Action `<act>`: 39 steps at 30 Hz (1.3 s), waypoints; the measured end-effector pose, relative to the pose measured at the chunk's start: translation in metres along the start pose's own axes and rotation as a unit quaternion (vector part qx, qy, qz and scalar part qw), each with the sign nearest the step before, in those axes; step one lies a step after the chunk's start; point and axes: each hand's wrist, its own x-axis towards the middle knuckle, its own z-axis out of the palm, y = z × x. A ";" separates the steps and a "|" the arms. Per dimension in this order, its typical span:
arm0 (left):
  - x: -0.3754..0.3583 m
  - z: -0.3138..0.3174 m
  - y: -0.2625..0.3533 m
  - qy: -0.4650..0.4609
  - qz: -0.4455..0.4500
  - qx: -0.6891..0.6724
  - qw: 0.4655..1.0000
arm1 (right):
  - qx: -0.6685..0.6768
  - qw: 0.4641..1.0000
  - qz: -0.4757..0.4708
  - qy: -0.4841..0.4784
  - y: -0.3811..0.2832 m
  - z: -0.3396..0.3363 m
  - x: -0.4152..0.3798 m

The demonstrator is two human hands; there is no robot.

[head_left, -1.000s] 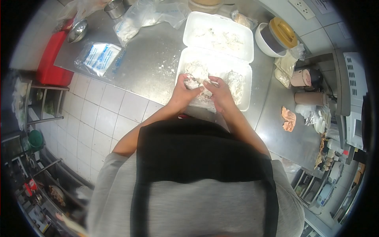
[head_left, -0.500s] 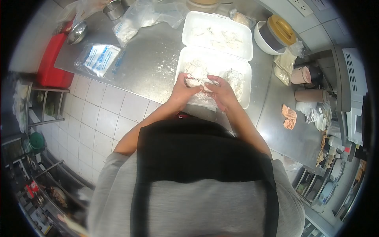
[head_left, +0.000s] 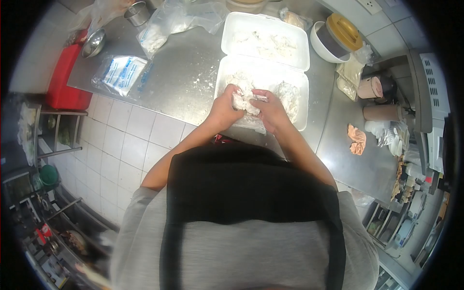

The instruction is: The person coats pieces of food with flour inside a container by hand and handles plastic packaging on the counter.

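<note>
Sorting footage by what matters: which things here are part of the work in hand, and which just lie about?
In use: left hand, right hand, floured piece, white foam tray.
Lying about: blue-printed bag, steel bowl, yellow-lidded container, orange cloth.

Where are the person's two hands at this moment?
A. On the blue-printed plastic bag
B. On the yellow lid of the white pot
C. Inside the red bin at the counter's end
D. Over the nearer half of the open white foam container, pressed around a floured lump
D: the left hand and right hand meet around a floured lump over the nearer half of the white foam container.
</note>
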 end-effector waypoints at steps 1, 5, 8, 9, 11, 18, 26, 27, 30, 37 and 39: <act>0.000 -0.001 0.002 -0.005 0.008 0.016 1.000 | -0.006 1.000 0.007 0.003 0.000 0.000 0.001; -0.002 0.007 -0.009 0.049 0.146 0.128 0.980 | -0.048 0.998 0.032 0.012 -0.009 0.006 -0.004; -0.006 0.003 -0.003 0.030 0.167 0.176 0.970 | -0.099 0.995 0.020 0.020 -0.010 0.009 -0.003; -0.006 0.001 -0.002 0.033 0.185 0.200 0.962 | -0.116 0.993 0.012 0.024 -0.009 0.009 -0.002; -0.006 -0.001 -0.001 0.040 0.223 0.246 0.942 | -0.147 0.988 -0.013 0.035 -0.008 0.009 0.001; -0.006 -0.001 0.001 0.044 0.216 0.220 0.950 | 0.006 1.000 -0.007 0.024 0.001 0.008 0.000; -0.004 -0.003 -0.004 0.058 0.287 0.282 0.913 | -0.070 0.996 -0.004 0.051 0.001 0.008 0.004; -0.006 -0.007 -0.001 0.056 0.284 0.291 0.912 | -0.102 0.993 -0.008 0.060 0.000 0.007 0.005; -0.013 -0.020 0.006 0.056 0.256 0.288 0.921 | -0.363 0.921 -0.118 0.076 -0.004 0.005 0.001; -0.008 -0.045 -0.004 -0.039 -0.007 -0.145 0.989 | -0.506 0.817 -0.277 0.007 -0.025 -0.002 -0.014; -0.010 -0.045 -0.003 -0.078 -0.013 -0.319 0.945 | -0.497 0.799 -0.333 -0.064 -0.028 0.008 -0.021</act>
